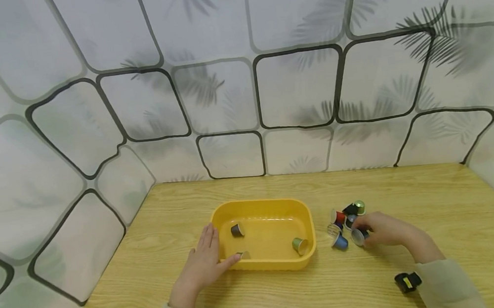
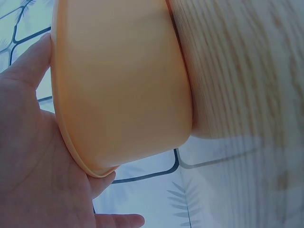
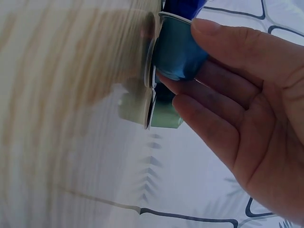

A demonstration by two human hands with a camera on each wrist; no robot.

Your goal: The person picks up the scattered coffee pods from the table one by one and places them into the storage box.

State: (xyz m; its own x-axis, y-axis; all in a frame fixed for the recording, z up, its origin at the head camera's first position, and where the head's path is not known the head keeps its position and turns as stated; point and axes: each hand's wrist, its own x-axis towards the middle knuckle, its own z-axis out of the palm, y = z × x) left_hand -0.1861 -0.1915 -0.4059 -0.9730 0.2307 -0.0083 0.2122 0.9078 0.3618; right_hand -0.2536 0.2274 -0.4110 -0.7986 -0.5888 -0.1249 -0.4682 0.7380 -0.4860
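Observation:
My left hand (image 1: 200, 270) rests against the left front corner of a yellow tray (image 1: 266, 264), fingers straight along its side and thumb over the front rim. In the left wrist view, the palm lies along the rim of the tray (image 2: 118, 85). Inside the tray are a dark coffee capsule (image 1: 237, 230), a green one (image 1: 299, 245) and a pale one (image 1: 244, 255) partly hidden by the front wall. Right of the tray, my right hand (image 1: 386, 230) pinches a teal coffee capsule (image 3: 178, 50) between thumb and fingers, at the edge of a small pile.
The pile beside my right hand includes a red capsule (image 1: 337, 216), a blue capsule (image 1: 340, 241) and a green capsule (image 1: 359, 206), with several others close together. Everything stands on a wood-grain table (image 1: 288, 299), with patterned fabric walls (image 1: 294, 90) at the back and sides.

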